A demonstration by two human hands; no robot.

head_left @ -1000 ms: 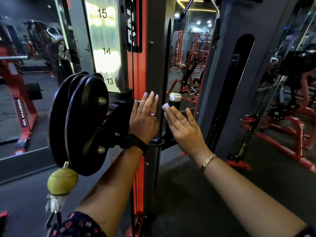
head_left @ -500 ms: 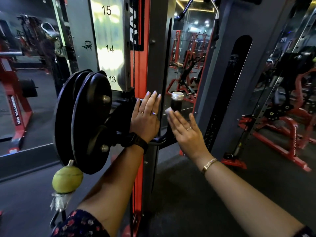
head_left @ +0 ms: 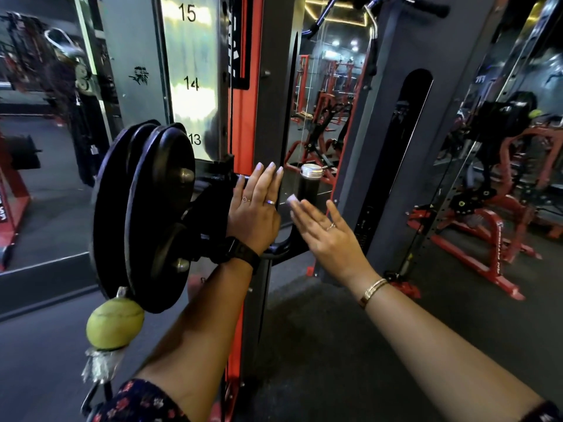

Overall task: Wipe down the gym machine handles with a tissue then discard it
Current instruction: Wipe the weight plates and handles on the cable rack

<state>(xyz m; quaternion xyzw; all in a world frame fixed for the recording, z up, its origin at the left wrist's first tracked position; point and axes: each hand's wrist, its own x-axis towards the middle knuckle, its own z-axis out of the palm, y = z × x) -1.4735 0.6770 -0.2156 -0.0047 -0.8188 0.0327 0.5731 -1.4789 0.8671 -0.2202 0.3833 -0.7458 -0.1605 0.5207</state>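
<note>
From the head camera, the handle (head_left: 308, 190) stands upright near the middle. It is a short black cylinder topped by a silver cap (head_left: 310, 171), and it is carried on a curved black arm (head_left: 285, 245) that sweeps down and left from it.

Just left of the handle, the left hand (head_left: 254, 214) lies flat against the machine's dark carriage, its fingers straight, close together and pointing up. Its grip is released and curls round nothing. A dark watch (head_left: 237, 253) sits on that wrist, below and left of the handle.

Below and right of the handle, the right hand (head_left: 327, 236) is raised with its back to the camera, fingers straight and slightly spread, its grip likewise released. Its forefinger tip is just beside the handle's lower part (whether it touches cannot be told). A gold bracelet (head_left: 372, 292) circles that wrist. Whether a tissue lies under either palm cannot be told.

Well left of the handle hang stacked black discs (head_left: 152, 214), with a yellow-green tennis ball (head_left: 115, 323) dangling beneath them. Above and left of the handle rise a red upright (head_left: 243, 132) and a pale numbered strip (head_left: 195, 56) reading 13, 14 and 15. Right of the handle stands a grey column (head_left: 457, 86) with a tall dark slot. Beyond it, red frames (head_left: 487, 226) rest on the dark floor (head_left: 335, 345).
</note>
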